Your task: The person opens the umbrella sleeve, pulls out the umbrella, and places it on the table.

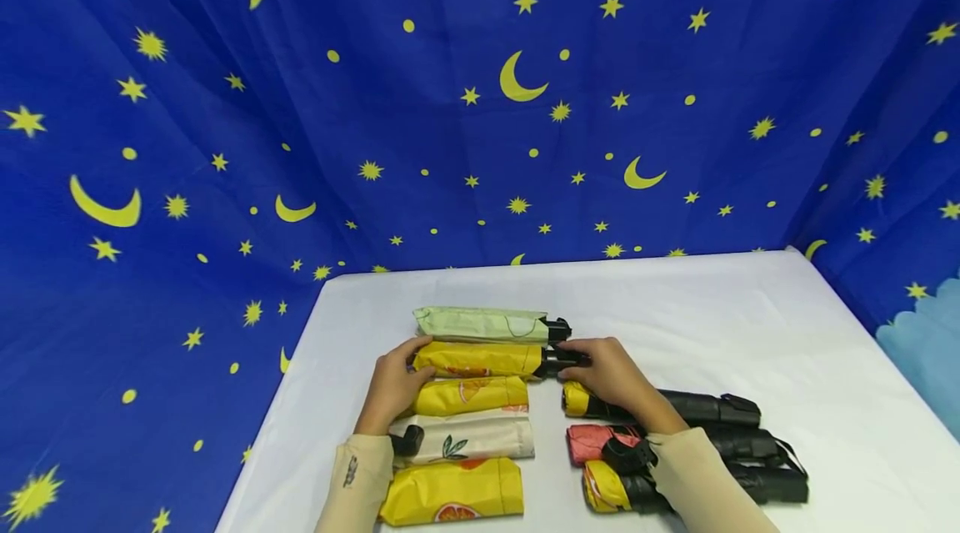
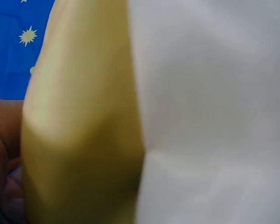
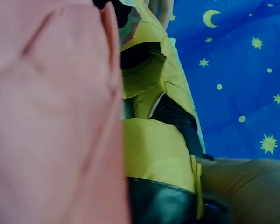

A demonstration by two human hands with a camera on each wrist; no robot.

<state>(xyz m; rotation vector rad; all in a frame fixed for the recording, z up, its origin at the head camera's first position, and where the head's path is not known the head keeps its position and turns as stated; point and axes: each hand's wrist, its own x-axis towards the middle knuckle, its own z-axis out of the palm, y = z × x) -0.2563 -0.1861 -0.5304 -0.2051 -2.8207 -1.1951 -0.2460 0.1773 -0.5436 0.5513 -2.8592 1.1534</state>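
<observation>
In the head view a folded yellow umbrella [image 1: 480,359] with an orange-slice print lies across the white table, handle to the right. My left hand [image 1: 393,387] grips its left end between thumb and fingers. Around the black handle at the other end, my right hand [image 1: 609,368] curls its thumb and fingers. Just behind lies a pale green folded umbrella [image 1: 480,324]; in front is another yellow umbrella [image 1: 472,395]. The left wrist view is mostly blocked by a yellow surface and white cloth. A pink surface covers much of the right wrist view, beside a yellow-and-black umbrella [image 3: 154,144].
Nearer on the left lie a cream leaf-print umbrella [image 1: 480,439] and a yellow one [image 1: 457,495]. Under the right forearm are black umbrellas with yellow [image 1: 576,398], red [image 1: 588,443] and yellow [image 1: 603,487] ends. A blue star-and-moon curtain [image 1: 450,133] borders the table [image 1: 795,324].
</observation>
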